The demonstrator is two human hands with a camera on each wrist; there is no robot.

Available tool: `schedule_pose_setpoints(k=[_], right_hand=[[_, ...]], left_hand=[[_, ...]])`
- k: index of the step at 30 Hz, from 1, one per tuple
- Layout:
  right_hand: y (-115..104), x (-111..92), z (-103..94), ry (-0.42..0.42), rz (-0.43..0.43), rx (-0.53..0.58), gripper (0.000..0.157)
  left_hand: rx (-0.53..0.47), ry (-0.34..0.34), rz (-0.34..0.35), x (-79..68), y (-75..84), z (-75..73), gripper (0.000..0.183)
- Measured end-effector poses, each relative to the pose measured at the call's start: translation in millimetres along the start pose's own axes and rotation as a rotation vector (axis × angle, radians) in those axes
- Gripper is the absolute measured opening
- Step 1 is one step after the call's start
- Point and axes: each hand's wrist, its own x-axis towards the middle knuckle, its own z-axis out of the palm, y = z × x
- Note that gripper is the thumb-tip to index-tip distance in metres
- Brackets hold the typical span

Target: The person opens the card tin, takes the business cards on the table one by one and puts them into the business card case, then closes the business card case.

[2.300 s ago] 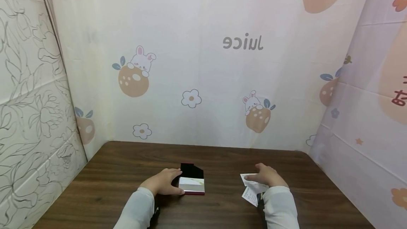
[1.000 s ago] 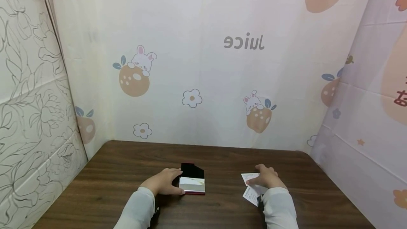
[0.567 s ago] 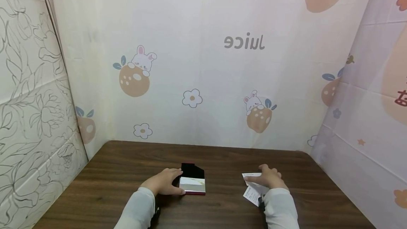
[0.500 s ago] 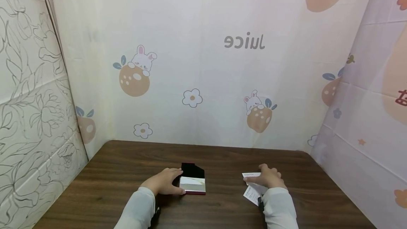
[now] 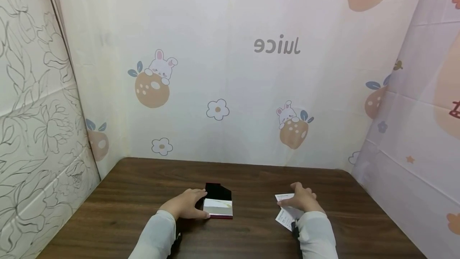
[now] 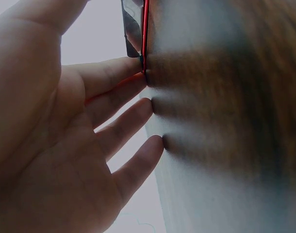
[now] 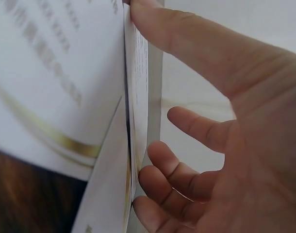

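Note:
A card case [image 5: 218, 208] lies on the table with its black lid folded back, red along its edge and with a pale card inside. My left hand [image 5: 185, 204] rests at its left side, thumb at the near corner and index finger toward the lid. In the left wrist view, extended fingers [image 6: 143, 150] touch the tabletop and the red edge. On the right, overlapping white printed cards [image 5: 285, 218] lie partly hidden under my right hand [image 5: 302, 201]. The thumb reaches onto the upper card, and the right wrist view shows the other fingers loosely bent, some tips against the cards.
Both hands work on a dark wood-grain table [image 5: 248, 231]. A pale curtain [image 5: 223, 71] printed with rabbits and fruit hangs behind its far edge, with further patterned sheets at left and right. Bare tabletop lies between the case and the cards.
The head view shifts very slightly. My left hand stays at the card case, while the right thumb makes small shifts over the cards, which keep their place.

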Motion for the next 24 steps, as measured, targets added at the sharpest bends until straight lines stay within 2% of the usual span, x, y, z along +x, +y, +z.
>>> schedule_pose_setpoints(k=[10, 20, 24], right_hand=[[11.6, 4.8, -0.4, -0.004, 0.005, 0.000, 0.098], [7.7, -2.6, -7.2, 0.005, 0.148, -0.036, 0.110], [4.3, -4.2, -6.6, -0.005, 0.171, -0.049, 0.111]], left_hand=[[0.000, 0.005, 0.013, -0.8, 1.5, -1.6, 0.079], [-0.007, 0.002, 0.004, -1.8, 2.7, -2.6, 0.079], [-0.007, -0.003, 0.009, -1.0, 1.8, -1.6, 0.079]])
